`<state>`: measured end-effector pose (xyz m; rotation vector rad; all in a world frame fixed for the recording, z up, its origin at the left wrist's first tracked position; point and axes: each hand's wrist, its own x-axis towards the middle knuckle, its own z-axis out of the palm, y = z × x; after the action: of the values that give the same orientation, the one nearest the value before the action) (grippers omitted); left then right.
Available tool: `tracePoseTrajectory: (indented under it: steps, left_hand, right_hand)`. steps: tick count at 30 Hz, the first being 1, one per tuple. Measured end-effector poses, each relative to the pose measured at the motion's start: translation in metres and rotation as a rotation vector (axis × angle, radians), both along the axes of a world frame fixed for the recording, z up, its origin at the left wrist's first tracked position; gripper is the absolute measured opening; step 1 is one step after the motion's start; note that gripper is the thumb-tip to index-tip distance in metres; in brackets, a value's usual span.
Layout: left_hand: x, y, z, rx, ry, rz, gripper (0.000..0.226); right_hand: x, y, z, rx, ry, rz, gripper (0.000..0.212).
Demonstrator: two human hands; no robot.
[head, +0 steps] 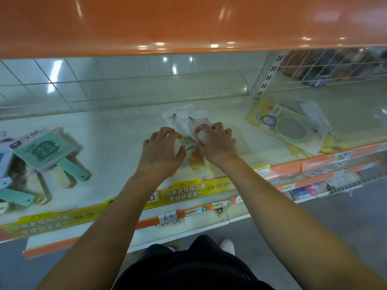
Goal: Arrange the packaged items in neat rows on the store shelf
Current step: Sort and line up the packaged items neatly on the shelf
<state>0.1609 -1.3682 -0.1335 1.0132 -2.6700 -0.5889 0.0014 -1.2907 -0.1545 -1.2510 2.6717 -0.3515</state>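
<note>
- The white packaged items (184, 120) lie in a small overlapping pile at the middle of the shelf (117, 130), directly under and just beyond both hands; a yellow card header (193, 155) pokes out toward the shelf's front edge between the wrists.
- The right hand (215, 141) sits on top of the pile with its fingers curled down over the near end of a pack, thumb tucked at the side, so it appears to grip that pack.
- The left hand (161, 147) hovers just beside it, fingers bent and spread, fingertips at the pile's left edge; whether they touch the wrapping or hold anything cannot be told.
- Judging by the look, these packs are light, thin and floppy, with glossy film that may slide; pinching the stiffer card header, or squaring the long edges between both palms, seems the safest hold.
- Well to the left of the left hand lie green-handled packaged items (52, 151), fanned untidily.
- Well to the right of the right hand rest the yellow-carded packs (289, 126), lying askew.
- Nearer than the wrists, the shelf's front rail carries yellow promotional strips (184, 193) and a handwritten price tag (167, 217).
</note>
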Motion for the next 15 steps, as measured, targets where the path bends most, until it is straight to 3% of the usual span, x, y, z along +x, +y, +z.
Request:
tracePoseTrajectory:
  steps: [10,15]
  left_hand:
    - [-0.033,0.029,0.006,0.003,-0.011,0.094,0.035]
    - [-0.036,0.038,0.007,-0.025,0.000,0.178,0.036]
  right_hand:
    - [-0.037,0.019,0.003,0.064,-0.066,0.091,0.061]
    - [-0.047,0.010,0.010,0.125,0.019,0.232,0.049]
